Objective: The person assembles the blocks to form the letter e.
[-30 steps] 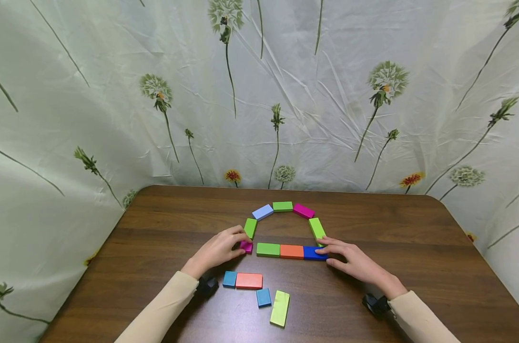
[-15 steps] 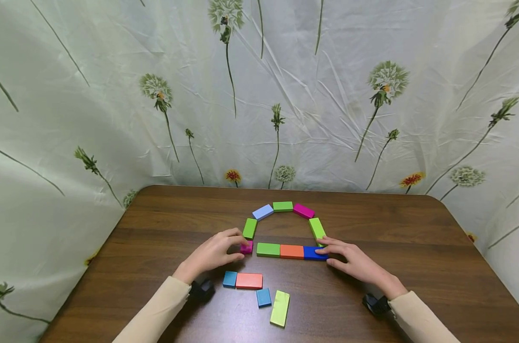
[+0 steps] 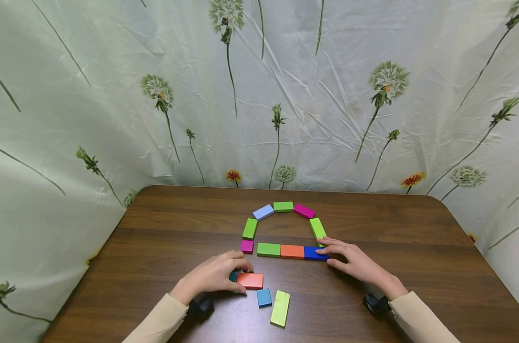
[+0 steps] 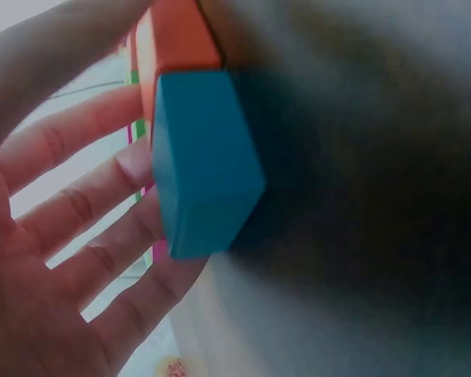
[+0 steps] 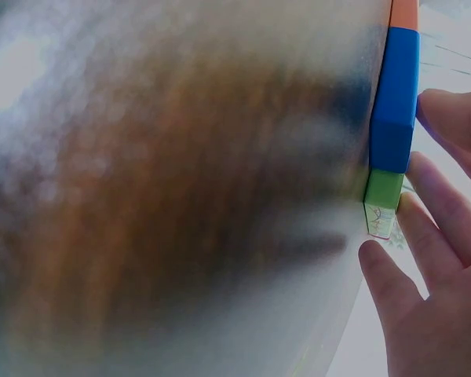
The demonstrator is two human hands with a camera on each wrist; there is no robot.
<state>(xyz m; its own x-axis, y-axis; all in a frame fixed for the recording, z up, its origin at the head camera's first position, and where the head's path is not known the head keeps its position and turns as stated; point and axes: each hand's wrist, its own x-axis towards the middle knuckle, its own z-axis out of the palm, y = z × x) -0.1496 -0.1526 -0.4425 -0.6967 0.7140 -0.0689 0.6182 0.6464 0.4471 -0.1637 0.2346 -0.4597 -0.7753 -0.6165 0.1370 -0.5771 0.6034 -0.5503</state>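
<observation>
My left hand (image 3: 218, 274) is at a coral block (image 3: 251, 281) and a teal block (image 4: 200, 157) lying end to end. Its spread fingers lie along their far side, and the thumb is near the coral block's near side. Whether it presses on them I cannot tell. My right hand (image 3: 353, 262) rests with extended fingers at the blue block (image 3: 312, 253) and the lower end of a lime block (image 3: 317, 229). The blue block ends a straight row with an orange block (image 3: 291, 251) and a green block (image 3: 268, 250).
Above the row arch a magenta block (image 3: 247, 247), green block (image 3: 249, 229), light blue block (image 3: 263, 212), another green block (image 3: 283, 206) and another magenta block (image 3: 304, 211). Nearer lie a small blue block (image 3: 264, 297) and a yellow-green block (image 3: 280, 308) on the wooden table (image 3: 156, 228).
My left hand has let go of the small magenta block at the arch's lower left and moved nearer, to the coral and teal blocks. The right hand has stayed in place.
</observation>
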